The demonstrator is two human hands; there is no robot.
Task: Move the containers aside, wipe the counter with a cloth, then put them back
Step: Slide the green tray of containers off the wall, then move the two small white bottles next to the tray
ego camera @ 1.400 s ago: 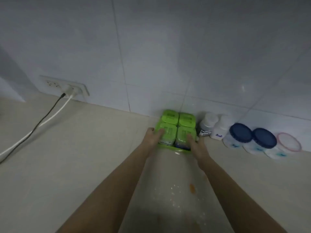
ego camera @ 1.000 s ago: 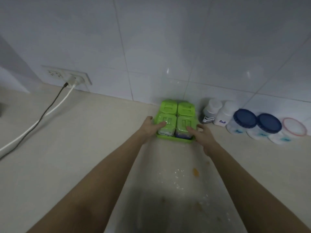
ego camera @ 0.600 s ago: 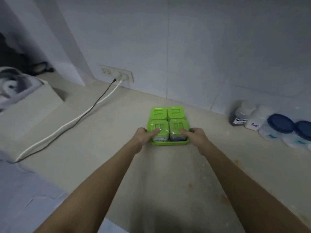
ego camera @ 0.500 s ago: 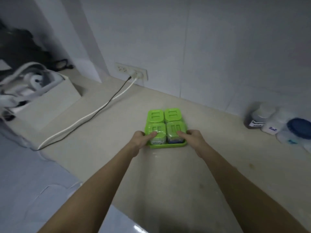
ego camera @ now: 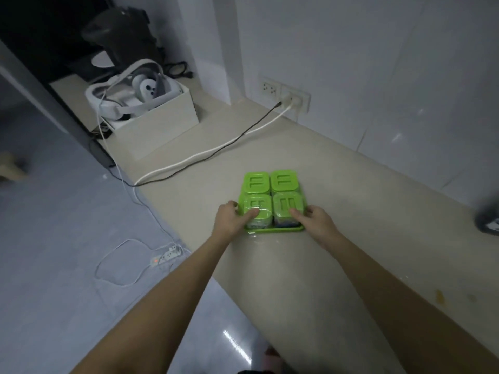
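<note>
A green tray (ego camera: pixel 275 229) carries several square jars with green lids (ego camera: pixel 283 182) on the beige counter (ego camera: pixel 310 265). My left hand (ego camera: pixel 233 221) grips the tray's left side, thumb lying on the near left lid. My right hand (ego camera: pixel 316 221) grips the right side, thumb on the near right lid. One dark container (ego camera: pixel 488 220) shows blurred at the right edge. An orange stain (ego camera: pixel 440 302) marks the counter at the lower right. No cloth is in sight.
A white and a black cable (ego camera: pixel 205 155) run across the counter from a wall socket (ego camera: pixel 293 99) to the left. A white box (ego camera: pixel 151 117) holding a headset stands at the counter's far left. A power strip (ego camera: pixel 167 257) lies on the floor.
Both hands have carried the green tray leftward along the counter, away from the wall and the other jars. The view swung left; the blue-lidded jars have left the frame.
</note>
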